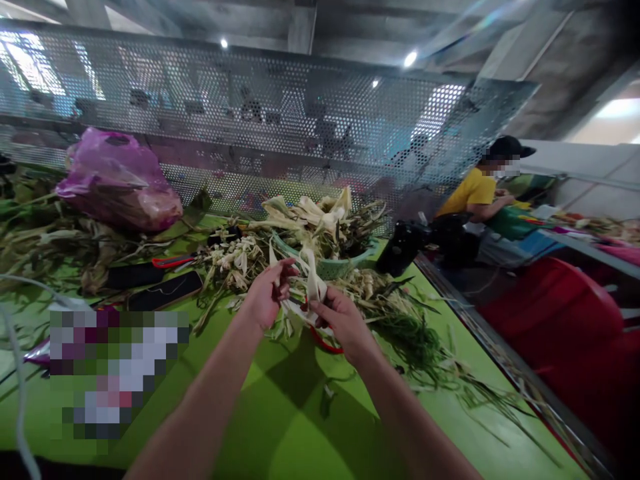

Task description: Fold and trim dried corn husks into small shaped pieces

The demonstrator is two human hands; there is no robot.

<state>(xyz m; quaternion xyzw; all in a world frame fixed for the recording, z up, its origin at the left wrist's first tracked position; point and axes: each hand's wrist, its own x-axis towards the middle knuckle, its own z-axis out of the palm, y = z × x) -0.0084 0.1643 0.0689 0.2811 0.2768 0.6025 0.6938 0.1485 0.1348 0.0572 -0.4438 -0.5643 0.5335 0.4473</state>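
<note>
One pale husk strip [313, 283], pinched in the right hand [344, 319]; probably light, supple, easily torn; best held near its end; left hand [267, 297], fingers curled, grasp unclear from here.

A green table [310, 433] carries the clutter. Near its far edge sits a pale green basket [345, 268] heaped with dry husks [320, 217]; a black object [397, 250] stands by the far right corner. Stringy green strands [423, 350] lie towards the right edge, a white cable [20, 407] near the left edge, a purple bag [120, 183] towards the far left corner.
</note>
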